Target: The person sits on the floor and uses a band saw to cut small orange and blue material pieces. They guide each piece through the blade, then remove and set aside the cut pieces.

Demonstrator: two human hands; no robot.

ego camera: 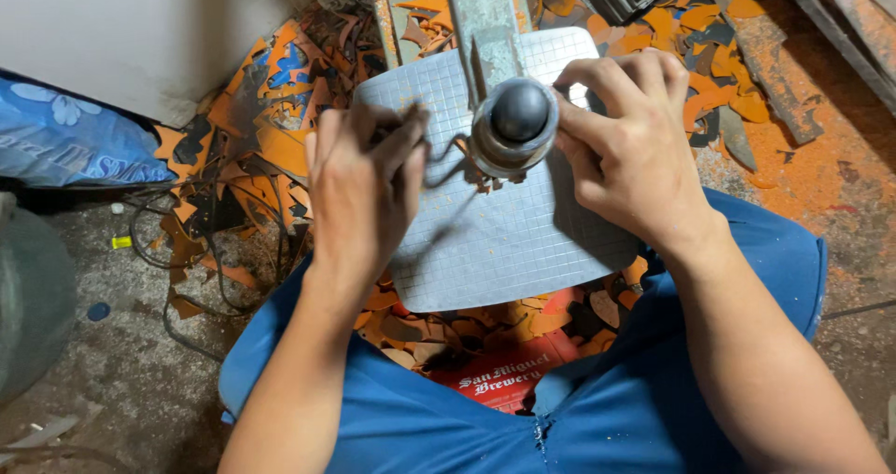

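Note:
A grey metal work plate (504, 241) with a grid pattern lies in front of me, under a machine arm (481, 17) that ends in a round dark knob (519, 112). My left hand (359, 189) pinches a thin dark strip (439, 161) that curves toward the machine head. My right hand (630, 152) rests on the plate just right of the knob, fingers curled against the head; what they grip is hidden.
Orange and dark scraps (261, 129) pile on the floor left, behind and below the plate. A red crate (509, 381) sits between my knees in blue trousers (616, 409). A white box (140, 35), blue sack (65, 138) and cables (187, 269) lie left.

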